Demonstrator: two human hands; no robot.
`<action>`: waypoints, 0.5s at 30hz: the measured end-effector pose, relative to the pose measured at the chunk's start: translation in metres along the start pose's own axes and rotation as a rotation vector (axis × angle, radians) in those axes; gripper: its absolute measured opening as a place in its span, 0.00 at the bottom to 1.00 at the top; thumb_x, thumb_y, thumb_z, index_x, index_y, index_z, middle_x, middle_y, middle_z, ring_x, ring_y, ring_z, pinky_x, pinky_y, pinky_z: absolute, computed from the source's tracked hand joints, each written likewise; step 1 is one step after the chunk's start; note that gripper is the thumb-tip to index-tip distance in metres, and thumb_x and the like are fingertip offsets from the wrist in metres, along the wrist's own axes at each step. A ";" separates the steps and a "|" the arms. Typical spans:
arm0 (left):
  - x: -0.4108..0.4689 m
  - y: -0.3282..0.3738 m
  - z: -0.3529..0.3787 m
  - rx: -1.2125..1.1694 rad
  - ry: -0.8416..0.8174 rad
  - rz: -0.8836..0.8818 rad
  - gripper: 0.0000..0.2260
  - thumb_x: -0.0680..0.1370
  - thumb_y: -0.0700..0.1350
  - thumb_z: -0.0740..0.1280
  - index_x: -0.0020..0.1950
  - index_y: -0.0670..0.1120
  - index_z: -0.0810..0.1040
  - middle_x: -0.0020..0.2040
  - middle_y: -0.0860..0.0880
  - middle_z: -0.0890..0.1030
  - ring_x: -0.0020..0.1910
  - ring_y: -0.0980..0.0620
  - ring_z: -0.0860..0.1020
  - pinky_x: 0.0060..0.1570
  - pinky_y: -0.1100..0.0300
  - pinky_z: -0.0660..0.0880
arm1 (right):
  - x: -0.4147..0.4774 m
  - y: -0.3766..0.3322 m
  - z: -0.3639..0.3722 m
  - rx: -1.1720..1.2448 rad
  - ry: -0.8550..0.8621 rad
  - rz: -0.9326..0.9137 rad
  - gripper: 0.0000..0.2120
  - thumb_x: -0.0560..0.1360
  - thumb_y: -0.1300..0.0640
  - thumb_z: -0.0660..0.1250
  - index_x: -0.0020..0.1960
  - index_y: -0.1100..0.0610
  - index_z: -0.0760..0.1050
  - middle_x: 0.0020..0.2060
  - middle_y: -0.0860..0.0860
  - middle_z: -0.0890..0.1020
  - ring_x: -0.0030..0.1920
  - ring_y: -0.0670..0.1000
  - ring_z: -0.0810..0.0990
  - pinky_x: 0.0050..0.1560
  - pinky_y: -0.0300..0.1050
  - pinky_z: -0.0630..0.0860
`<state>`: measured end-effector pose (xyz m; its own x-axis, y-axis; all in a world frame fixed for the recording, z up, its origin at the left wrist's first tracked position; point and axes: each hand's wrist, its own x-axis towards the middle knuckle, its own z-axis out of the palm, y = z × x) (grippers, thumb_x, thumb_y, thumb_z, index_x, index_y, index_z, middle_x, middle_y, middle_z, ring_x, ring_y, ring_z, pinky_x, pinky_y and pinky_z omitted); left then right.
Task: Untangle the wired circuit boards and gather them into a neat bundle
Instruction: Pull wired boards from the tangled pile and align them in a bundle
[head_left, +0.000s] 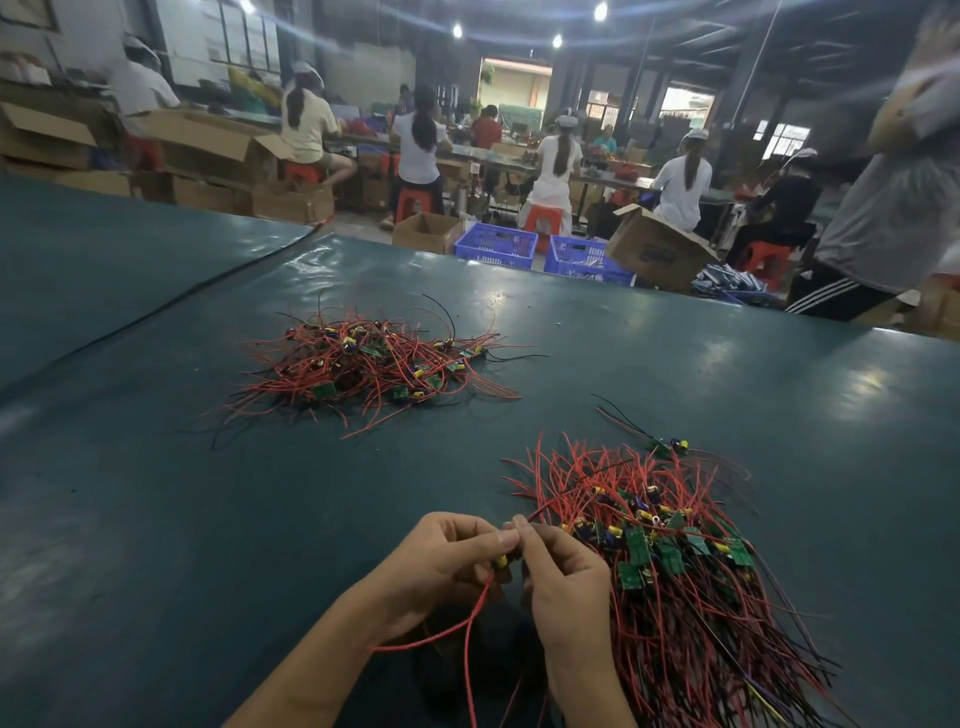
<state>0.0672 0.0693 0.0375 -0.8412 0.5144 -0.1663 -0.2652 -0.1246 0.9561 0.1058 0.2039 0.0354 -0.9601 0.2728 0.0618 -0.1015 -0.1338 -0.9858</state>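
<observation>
My left hand (447, 564) and my right hand (563, 582) meet near the table's front edge. Together they pinch one small wired circuit board (502, 562) with a yellow part; its red wires (470, 618) hang down towards me. Just right of my right hand lies a gathered bundle of boards (675, 561), green boards in the middle and red and black wires fanning out. A tangled pile of boards and wires (363, 369) sits farther back, left of centre. One single board (667, 447) lies alone behind the bundle.
The work surface is a dark green table (182, 519) with a seam running across its left part. Beyond its far edge stand blue crates (496, 247), cardboard boxes (660, 252) and several seated workers. A standing person (883, 208) is at the far right.
</observation>
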 end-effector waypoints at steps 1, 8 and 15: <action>-0.001 0.001 0.000 0.036 0.012 0.004 0.17 0.63 0.58 0.79 0.39 0.46 0.84 0.31 0.47 0.78 0.30 0.53 0.78 0.32 0.63 0.74 | 0.000 0.000 0.000 0.000 0.001 -0.010 0.12 0.75 0.61 0.69 0.35 0.54 0.85 0.28 0.52 0.81 0.29 0.45 0.77 0.32 0.34 0.74; -0.004 0.007 -0.003 0.108 -0.064 0.040 0.12 0.68 0.53 0.77 0.40 0.45 0.84 0.32 0.46 0.81 0.30 0.52 0.80 0.31 0.64 0.73 | 0.006 0.001 0.001 0.049 0.113 0.079 0.12 0.74 0.62 0.71 0.33 0.57 0.84 0.24 0.50 0.75 0.27 0.44 0.71 0.30 0.37 0.70; -0.007 0.012 -0.001 0.078 -0.222 0.020 0.05 0.73 0.45 0.73 0.38 0.45 0.82 0.33 0.45 0.82 0.27 0.54 0.80 0.26 0.66 0.74 | 0.016 -0.014 -0.013 0.319 0.268 0.187 0.09 0.76 0.62 0.69 0.38 0.60 0.83 0.21 0.47 0.66 0.18 0.42 0.59 0.17 0.33 0.57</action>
<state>0.0698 0.0633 0.0504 -0.7198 0.6872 -0.0981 -0.2047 -0.0751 0.9759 0.0954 0.2230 0.0482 -0.8724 0.4475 -0.1968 -0.0484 -0.4797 -0.8761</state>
